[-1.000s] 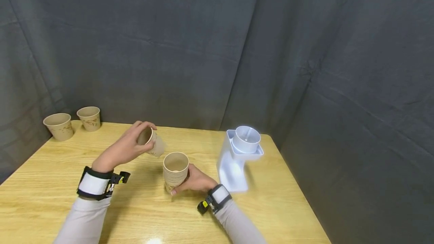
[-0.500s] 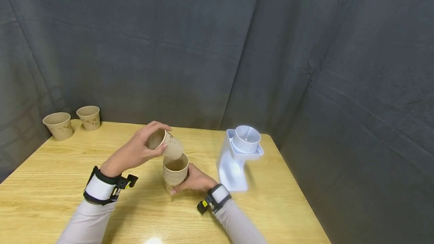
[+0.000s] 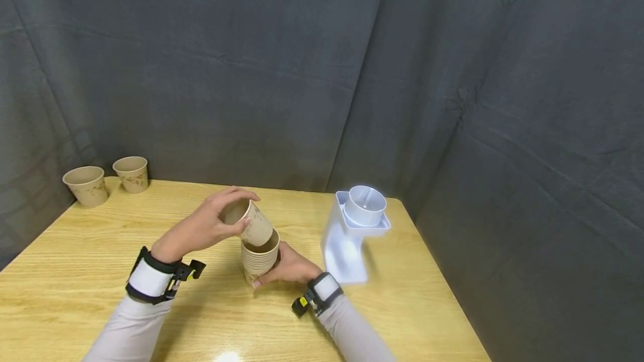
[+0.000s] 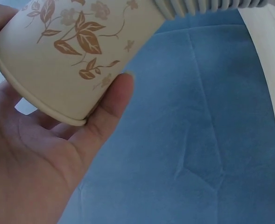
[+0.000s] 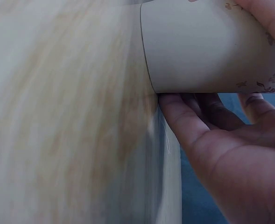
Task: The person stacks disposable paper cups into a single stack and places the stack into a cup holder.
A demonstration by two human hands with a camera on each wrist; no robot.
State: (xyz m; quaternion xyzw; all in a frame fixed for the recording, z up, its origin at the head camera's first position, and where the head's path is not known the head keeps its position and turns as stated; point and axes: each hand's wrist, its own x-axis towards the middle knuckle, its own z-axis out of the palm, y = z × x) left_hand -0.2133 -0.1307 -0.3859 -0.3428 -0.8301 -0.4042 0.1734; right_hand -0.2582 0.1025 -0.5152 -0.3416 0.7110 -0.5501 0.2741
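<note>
My left hand [image 3: 213, 222] grips a beige paper cup [image 3: 257, 226] near its rim, thumb on one side and fingers on the other. That cup, printed with brown leaves and flowers [image 4: 88, 39], is tilted, its base inside the mouth of a stack of nested paper cups [image 3: 259, 263]. Around the side of the stack curls my right hand [image 3: 290, 266], thumb toward the front. In the right wrist view the lowest cup of the stack [image 5: 202, 51] stands on the wooden table, with my right fingers [image 5: 186, 119] against its wall.
Two more paper cups stand at the table's back left, one at the corner [image 3: 88, 187] and another [image 3: 132, 175] beside it. A white stand with a round cup-like top [image 3: 366, 208] is right of my right hand. Dark grey curtains [image 3: 226, 71] hang behind the wooden table [image 3: 211, 317].
My left hand has moved right with the cup, bringing its base over and then into the stack's mouth. My right hand has stayed in place around the stack.
</note>
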